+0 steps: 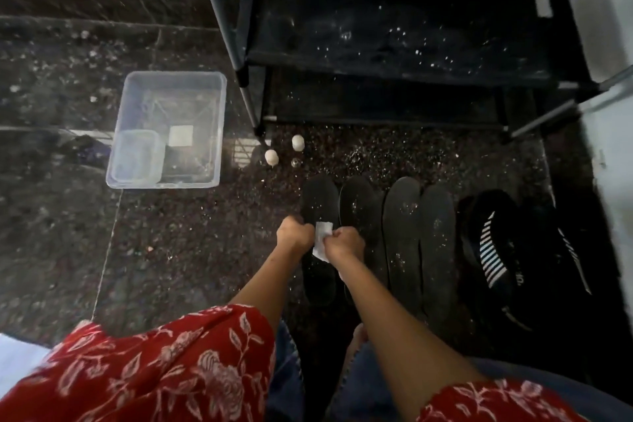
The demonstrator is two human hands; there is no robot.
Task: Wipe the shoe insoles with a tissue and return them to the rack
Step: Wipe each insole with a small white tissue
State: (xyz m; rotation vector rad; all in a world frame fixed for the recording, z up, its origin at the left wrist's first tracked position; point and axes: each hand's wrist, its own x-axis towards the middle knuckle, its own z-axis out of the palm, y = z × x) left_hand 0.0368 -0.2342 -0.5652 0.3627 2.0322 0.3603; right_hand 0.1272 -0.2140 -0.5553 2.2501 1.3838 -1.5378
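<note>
Just ahead of you, your right hand [344, 243] pinches the tissue [321, 239]; your left hand [294, 233] grips the leftmost insole [320, 202]. At ten o'clock, the clear bin [212, 134] holds a smaller tub [137, 156]. At twelve stands the rack [394, 44].

Four flat black foam insoles [400, 236] carry pale specks. The crumpled paper tissue [322, 240] is white. Black fabric shoes [493, 250] bear white stripes. The red cloth sleeves [164, 370] show a pinkish-white floral print. The metal shoe rack [394, 44] is black.
</note>
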